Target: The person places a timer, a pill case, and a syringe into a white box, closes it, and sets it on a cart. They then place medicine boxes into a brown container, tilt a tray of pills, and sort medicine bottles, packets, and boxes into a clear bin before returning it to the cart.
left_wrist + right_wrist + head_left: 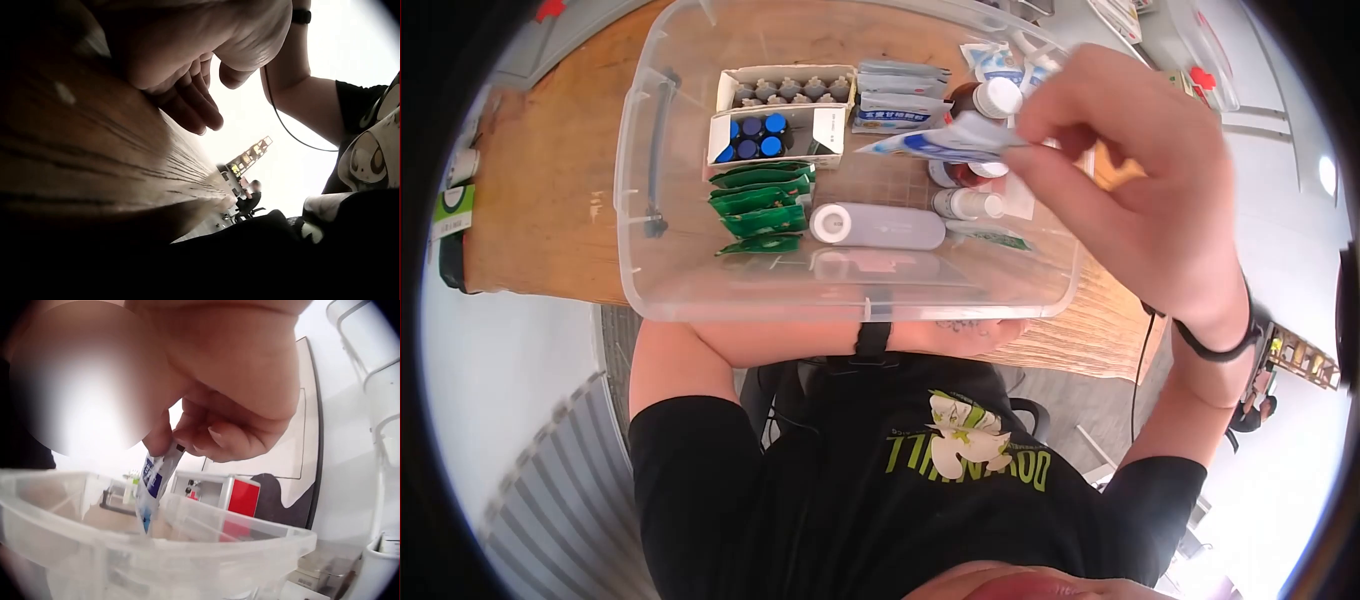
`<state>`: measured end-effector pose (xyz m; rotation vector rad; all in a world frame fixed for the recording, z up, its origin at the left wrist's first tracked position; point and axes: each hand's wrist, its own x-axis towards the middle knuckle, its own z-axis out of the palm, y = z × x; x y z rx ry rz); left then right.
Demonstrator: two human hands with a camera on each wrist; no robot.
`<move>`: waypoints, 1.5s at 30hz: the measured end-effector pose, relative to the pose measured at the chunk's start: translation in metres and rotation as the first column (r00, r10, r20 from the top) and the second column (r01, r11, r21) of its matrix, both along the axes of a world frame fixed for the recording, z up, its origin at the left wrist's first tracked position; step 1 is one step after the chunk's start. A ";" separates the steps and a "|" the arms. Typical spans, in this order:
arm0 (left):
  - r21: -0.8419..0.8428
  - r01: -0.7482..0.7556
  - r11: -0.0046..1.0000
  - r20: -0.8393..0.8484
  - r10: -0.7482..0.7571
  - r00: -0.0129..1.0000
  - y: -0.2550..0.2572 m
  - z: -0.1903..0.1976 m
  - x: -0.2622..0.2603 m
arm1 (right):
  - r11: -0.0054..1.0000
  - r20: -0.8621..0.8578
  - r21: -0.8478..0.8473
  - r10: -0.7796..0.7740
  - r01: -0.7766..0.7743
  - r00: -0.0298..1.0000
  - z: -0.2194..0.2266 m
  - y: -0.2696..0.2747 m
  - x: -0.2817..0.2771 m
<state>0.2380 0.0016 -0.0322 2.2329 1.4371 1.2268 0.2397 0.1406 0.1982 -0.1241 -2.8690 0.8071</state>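
My right hand [1145,175] pinches a blue-and-white sachet [940,142] by one end, between thumb and fingers, over the right part of a clear plastic box [628,190]. From the right wrist view the sachet [152,487] hangs down past the box rim [69,531]. Under and behind it are brown bottles with white caps [1000,98] and a stack of similar sachets [890,115]. My left hand [972,335] lies at the table's near edge, just in front of the box, holding nothing. Its fingers [194,106] are loosely bent in the left wrist view.
Inside the box stand a carton of grey-topped vials [790,90], blue-capped bottles [772,145], green packets [762,215], a pale cylindrical bottle [885,226] and a small white bottle [968,205]. The box sits on a wooden table [540,190]. A black cable [1140,360] hangs at the right.
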 end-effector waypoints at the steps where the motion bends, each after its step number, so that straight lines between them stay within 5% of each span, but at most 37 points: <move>1: 0.193 -0.068 0.979 -0.313 0.127 0.941 -0.002 -0.005 0.001 | 0.998 -0.044 -0.015 0.065 -0.066 0.997 -0.014 0.004 -0.009; 3: 0.574 -0.079 0.815 -0.641 0.507 0.576 0.000 -0.015 0.002 | 0.992 -0.011 0.080 0.096 -0.094 0.995 -0.021 -0.002 -0.020; 5: 0.750 0.054 0.660 -0.653 0.723 0.228 0.000 -0.020 0.003 | 0.954 0.052 0.261 0.142 -0.151 0.988 -0.030 -0.001 -0.029; 9: 0.797 0.296 0.526 -0.531 0.844 -0.072 0.000 -0.023 0.007 | 0.838 0.281 0.490 0.110 -0.241 0.953 -0.043 -0.003 -0.041; 11: 0.805 0.303 0.510 -0.521 0.852 -0.053 0.002 -0.021 0.007 | 0.810 0.287 0.528 0.114 -0.256 0.951 -0.052 -0.005 -0.045; 16: 0.670 0.017 0.742 -0.640 0.566 0.520 0.001 -0.027 0.006 | 0.790 0.378 0.556 0.037 -0.259 0.925 -0.059 -0.012 -0.050; 18: 0.463 -0.071 0.884 -0.454 0.305 0.837 0.000 -0.033 0.016 | 0.797 0.375 0.551 0.028 -0.247 0.926 -0.060 -0.011 -0.051; 19: 0.301 -0.084 0.950 -0.227 0.157 0.961 0.000 -0.026 0.016 | 0.791 0.383 0.560 0.015 -0.245 0.924 -0.060 -0.010 -0.053; 20: 0.193 -0.063 0.979 -0.072 0.078 0.994 0.000 -0.024 0.017 | 0.787 0.390 0.567 0.003 -0.243 0.921 -0.060 -0.009 -0.055; 22: 0.018 0.005 1.000 0.247 -0.009 0.969 -0.001 -0.018 0.019 | 0.781 0.414 0.577 -0.025 -0.240 0.910 -0.061 -0.009 -0.058; 25: -0.073 0.055 0.996 0.368 -0.024 0.929 -0.001 -0.012 0.012 | 0.781 0.440 0.578 -0.057 -0.235 0.896 -0.062 -0.005 -0.064; 42: -0.157 0.092 0.983 0.369 -0.028 0.929 -0.001 -0.001 0.006 | 0.820 0.384 0.551 -0.084 -0.155 0.920 -0.051 0.001 -0.063; 45: -0.146 0.091 0.985 0.302 -0.043 0.952 -0.002 -0.001 0.007 | 0.965 0.001 0.261 0.036 -0.035 0.999 -0.026 0.007 -0.040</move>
